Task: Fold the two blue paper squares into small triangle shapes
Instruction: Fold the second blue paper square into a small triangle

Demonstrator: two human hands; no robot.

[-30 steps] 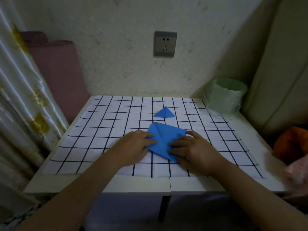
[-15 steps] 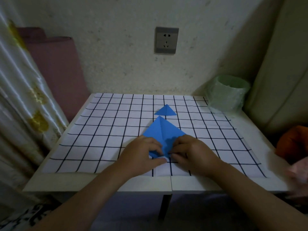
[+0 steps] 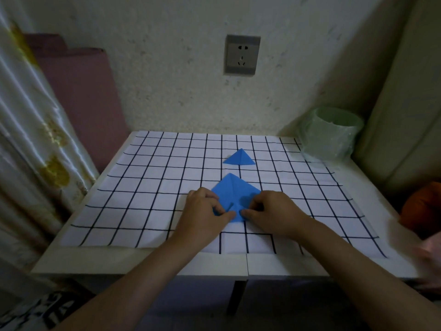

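Observation:
A small folded blue triangle (image 3: pixel 239 158) lies flat on the gridded white mat (image 3: pixel 148 187), toward the far side. Nearer to me lies a larger blue paper (image 3: pixel 232 193), folded with its point away from me and a crease down its middle. My left hand (image 3: pixel 205 211) pinches the paper's near left part, thumb and fingers closed on it. My right hand (image 3: pixel 274 211) pinches its near right part the same way. Both thumbs meet near the paper's near corner, which the hands partly cover.
A green plastic-lined bin (image 3: pixel 331 134) stands at the mat's far right corner. A wall socket (image 3: pixel 241 54) is straight ahead. A curtain (image 3: pixel 28 130) hangs at the left, a pink roll (image 3: pixel 83 99) behind it. An orange object (image 3: pixel 422 206) sits at the right.
The larger paper has turned so its point faces away from me. Both hands have slid from pressing flat on its sides to pinching its near corner.

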